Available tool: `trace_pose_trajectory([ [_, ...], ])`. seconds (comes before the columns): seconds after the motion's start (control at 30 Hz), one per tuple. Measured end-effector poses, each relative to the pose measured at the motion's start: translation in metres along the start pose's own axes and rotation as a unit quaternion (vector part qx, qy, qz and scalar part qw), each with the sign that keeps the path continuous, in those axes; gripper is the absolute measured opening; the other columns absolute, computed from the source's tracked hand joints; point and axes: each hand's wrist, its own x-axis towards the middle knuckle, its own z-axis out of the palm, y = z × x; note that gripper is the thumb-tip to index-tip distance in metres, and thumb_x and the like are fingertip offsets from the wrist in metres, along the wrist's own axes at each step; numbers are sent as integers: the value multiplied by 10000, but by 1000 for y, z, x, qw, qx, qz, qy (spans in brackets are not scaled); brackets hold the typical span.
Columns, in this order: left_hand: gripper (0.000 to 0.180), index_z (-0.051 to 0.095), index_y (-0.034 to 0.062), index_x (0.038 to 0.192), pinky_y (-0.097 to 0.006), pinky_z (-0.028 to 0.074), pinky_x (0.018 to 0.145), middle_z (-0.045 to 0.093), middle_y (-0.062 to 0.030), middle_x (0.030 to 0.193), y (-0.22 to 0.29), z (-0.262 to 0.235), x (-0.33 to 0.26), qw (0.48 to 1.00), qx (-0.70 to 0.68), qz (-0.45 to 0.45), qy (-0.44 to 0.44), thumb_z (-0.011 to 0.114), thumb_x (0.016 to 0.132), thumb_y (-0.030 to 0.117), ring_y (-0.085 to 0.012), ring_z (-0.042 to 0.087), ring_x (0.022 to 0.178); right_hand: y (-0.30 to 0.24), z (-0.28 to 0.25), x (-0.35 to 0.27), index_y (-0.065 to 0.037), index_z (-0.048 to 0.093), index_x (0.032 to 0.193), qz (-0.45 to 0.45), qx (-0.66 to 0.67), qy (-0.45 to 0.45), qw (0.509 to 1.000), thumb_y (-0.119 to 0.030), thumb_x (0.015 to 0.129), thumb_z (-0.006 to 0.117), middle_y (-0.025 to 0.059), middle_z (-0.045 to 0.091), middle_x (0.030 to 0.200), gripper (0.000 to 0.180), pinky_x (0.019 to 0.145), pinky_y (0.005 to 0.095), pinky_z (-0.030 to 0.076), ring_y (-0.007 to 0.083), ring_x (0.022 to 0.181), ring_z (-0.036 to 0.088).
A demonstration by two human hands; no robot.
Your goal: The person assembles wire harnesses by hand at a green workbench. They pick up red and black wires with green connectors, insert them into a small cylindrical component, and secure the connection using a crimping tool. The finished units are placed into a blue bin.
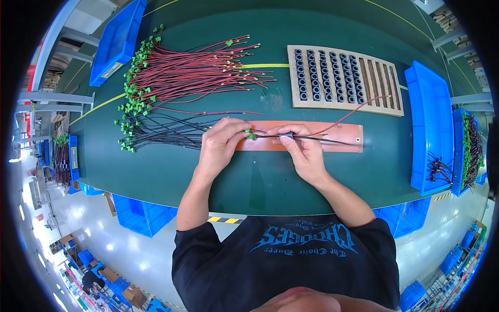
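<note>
One green connector (pixel 251 136) is pinched in the left grip (pixel 220 141), above an orange strip (pixel 345 132) nearer the front edge of the surface (pixel 280 192); the right grip (pixel 307 153) holds a black ring (pixel 286 135), red and black wires (pixel 326 140) trailing toward the right edge.

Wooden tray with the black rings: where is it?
Head view, right of centre: the wooden tray lies on the green table, beyond the right hand, between the red wires and the long blue bin.

Your green table (pixel 275 192): red wires (pixel 200 70), toward the left edge; black wires (pixel 174 127), nearer you; orange strip (pixel 343 131), along the near edge; wooden rack (pixel 332 105), toward the right edge; blue bins (pixel 429 114), by both side edges.
</note>
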Motion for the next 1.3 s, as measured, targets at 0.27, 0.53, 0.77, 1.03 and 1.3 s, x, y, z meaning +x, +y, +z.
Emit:
trace_pose_trajectory([
  [0.27,180,781,1,1017,-313,585,783,759,-114,1011,1,3,2,1000,13,-1,10,754,846,-45,-232,738,898,-6,-2,3,13,548,1272,62,76,19,995,-132,1108,504,170,679,1253,223,949,345,604,230,1122,707],
  [0.53,177,778,-9,1010,-325,592,777,758,-116,999,0,-1,3,1000,-8,-6,-8,738,845,-59,-244,738,887,-5,-5,1,-11,533,1261,92,174,13,980,-146,1112,494,193,668,1274,205,941,368,617,264,1116,718],
  [0.77,186,764,-27,1019,-354,601,773,746,-132,999,3,2,3,1000,23,5,-9,730,842,-73,-277,735,893,-4,-3,-3,4,524,1256,63,158,-3,985,-95,1108,484,197,656,1286,182,984,372,598,277,1157,699],
  [1.03,190,750,-19,1022,-348,564,797,699,-115,1021,-7,4,5,992,92,76,-36,738,837,-59,-286,688,921,4,-1,-5,10,523,1253,76,109,0,991,-92,1107,484,187,658,1271,182,979,365,598,261,1154,693],
  [1.3,294,682,1,1074,-285,542,740,717,-87,993,9,-24,-4,972,-73,-167,-150,822,817,30,-165,702,839,10,-1,-6,8,523,1257,76,106,13,991,-107,1109,489,174,655,1266,190,973,355,597,240,1148,691],
])
